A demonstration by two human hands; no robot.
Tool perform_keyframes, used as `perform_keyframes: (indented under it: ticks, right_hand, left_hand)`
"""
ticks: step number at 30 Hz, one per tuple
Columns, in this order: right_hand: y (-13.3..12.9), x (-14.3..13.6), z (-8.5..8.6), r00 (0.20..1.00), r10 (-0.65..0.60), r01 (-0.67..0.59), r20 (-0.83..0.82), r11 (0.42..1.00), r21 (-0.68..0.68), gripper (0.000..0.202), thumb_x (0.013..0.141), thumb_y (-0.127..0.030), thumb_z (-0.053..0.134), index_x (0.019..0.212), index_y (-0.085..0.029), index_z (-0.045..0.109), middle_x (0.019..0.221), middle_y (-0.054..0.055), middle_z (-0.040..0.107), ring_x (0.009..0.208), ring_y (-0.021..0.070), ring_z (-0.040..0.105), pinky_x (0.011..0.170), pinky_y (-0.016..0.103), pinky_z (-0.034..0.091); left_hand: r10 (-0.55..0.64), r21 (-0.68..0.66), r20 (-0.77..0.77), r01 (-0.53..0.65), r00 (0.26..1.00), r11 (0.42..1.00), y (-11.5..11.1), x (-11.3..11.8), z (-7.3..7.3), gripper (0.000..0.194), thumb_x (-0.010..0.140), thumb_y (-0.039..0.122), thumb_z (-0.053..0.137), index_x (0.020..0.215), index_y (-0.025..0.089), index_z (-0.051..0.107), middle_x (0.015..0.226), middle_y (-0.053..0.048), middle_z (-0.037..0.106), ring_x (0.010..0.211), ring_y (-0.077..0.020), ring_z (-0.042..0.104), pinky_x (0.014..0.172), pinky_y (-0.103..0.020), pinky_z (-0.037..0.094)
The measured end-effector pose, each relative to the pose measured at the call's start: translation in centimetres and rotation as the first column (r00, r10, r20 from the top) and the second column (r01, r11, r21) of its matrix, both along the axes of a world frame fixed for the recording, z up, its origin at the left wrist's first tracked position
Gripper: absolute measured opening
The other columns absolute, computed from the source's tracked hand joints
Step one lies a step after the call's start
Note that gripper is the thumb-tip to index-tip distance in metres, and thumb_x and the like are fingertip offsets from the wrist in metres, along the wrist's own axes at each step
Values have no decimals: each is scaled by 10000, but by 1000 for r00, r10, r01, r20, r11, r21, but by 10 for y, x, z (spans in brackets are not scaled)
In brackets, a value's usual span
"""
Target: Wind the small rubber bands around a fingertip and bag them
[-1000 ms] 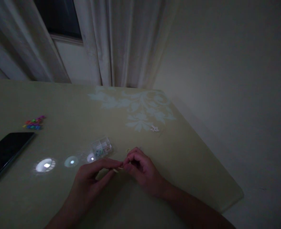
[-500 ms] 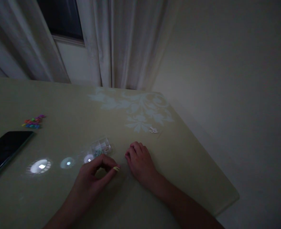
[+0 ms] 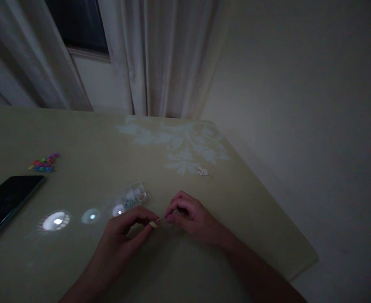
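My left hand [image 3: 122,235] is closed in a pinch on a small pale-yellow band [image 3: 154,224], which shows as looped strands at the fingertips. Just to its right, my right hand [image 3: 193,216] has thumb and fingers pinched together, its tips close to the band. Whether it grips an end of the band or some other tiny thing, I cannot make out. Behind my left fingers stands a small clear compartment box [image 3: 138,188] with thin greenish and pinkish loops inside; my left hand hides part of its near side.
A dark phone [image 3: 9,206] lies at the left. Beyond it is a small heap of colourful little pieces [image 3: 45,163]. Small white pieces [image 3: 202,171] lie past my right hand. The table's right edge [image 3: 267,191] runs beside the wall; curtains [image 3: 173,59] hang behind.
My right hand has lifted and turned from the tabletop, its fingertips now pinched close to my left fingertips. The left hand has barely moved and keeps the yellow band.
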State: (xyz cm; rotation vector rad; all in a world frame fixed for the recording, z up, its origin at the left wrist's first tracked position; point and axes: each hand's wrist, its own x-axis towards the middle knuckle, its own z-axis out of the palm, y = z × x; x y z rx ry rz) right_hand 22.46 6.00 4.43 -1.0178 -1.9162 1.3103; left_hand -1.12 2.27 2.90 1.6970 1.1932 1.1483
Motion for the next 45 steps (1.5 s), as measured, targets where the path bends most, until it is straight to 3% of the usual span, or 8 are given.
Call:
perform_keyframes:
  ticks: [5, 16, 19, 23, 28, 36, 40, 45]
  right_hand:
    - [12, 31, 13, 909, 224, -243, 351, 970, 12, 143, 852, -287, 868, 878, -193, 764, 858, -7, 641, 813, 153, 611, 737, 252, 429]
    - [-3, 22, 8, 730, 133, -332, 670, 926, 178, 41, 837, -183, 711, 874, -179, 692, 905, 33, 670, 840, 183, 602, 764, 285, 411]
    - [-1, 22, 9, 813, 126, -273, 568, 945, 181, 95, 802, -173, 741, 856, -180, 664, 869, 15, 635, 831, 174, 579, 761, 280, 409]
    - [-2, 15, 10, 979, 87, -98, 183, 994, 52, 71, 819, -181, 733, 841, -184, 666, 816, -18, 578, 762, 133, 517, 718, 251, 403]
    - [-12, 4, 7, 989, 94, -122, -114, 955, -270, 174, 889, -321, 731, 861, -170, 650, 757, -34, 511, 685, 110, 414, 612, 236, 336]
    - [-12, 0, 1, 980, 32, -102, -194, 927, -360, 371, 878, -507, 783, 877, -163, 647, 710, -47, 483, 636, 96, 380, 564, 232, 287]
    - [-5, 4, -1, 983, -65, 5, -173, 944, -329, 422, 828, -538, 822, 839, -165, 624, 695, -51, 476, 634, 97, 376, 561, 227, 291]
    - [2, 7, -8, 983, -129, 87, -130, 953, -290, 367, 855, -491, 792, 854, -156, 641, 695, -45, 494, 621, 96, 380, 558, 231, 292]
  left_hand:
    - [54, -135, 19, -51, 998, 990, -1, 3, -4, 134, 913, 375, 737, 854, 257, 758, 846, -1, 815, 784, -176, 787, 718, -236, 606]
    - [95, -17, 18, -95, 995, 995, 2, 0, -5, 81, 881, 299, 741, 936, 298, 800, 860, 19, 836, 763, -153, 797, 689, -194, 606]
    - [53, 55, -25, -51, 998, 997, 4, -1, 0, 152, 889, 258, 712, 946, 338, 827, 880, 34, 847, 787, -146, 805, 706, -179, 603]
    - [-46, 98, -8, 47, 999, 994, 1, 1, 0, 131, 872, 227, 746, 901, 330, 822, 853, 38, 835, 778, -145, 794, 709, -180, 602]
    - [-79, 80, 57, 74, 995, 994, -3, 9, -3, 193, 871, 191, 771, 1003, 329, 802, 854, 39, 816, 741, -132, 771, 692, -180, 597]
    - [-92, 56, 52, 90, 994, 994, -8, 11, 1, 103, 924, 239, 722, 930, 295, 809, 885, -6, 804, 807, -167, 765, 730, -239, 608]
    - [-12, -18, 17, 12, 1000, 1000, -9, 9, 1, 123, 928, 295, 699, 956, 290, 819, 937, -26, 838, 857, -203, 801, 750, -266, 638]
    - [179, 53, -42, -176, 983, 983, 3, -14, -1, 122, 898, 389, 728, 919, 297, 805, 916, -8, 833, 841, -206, 794, 768, -278, 633]
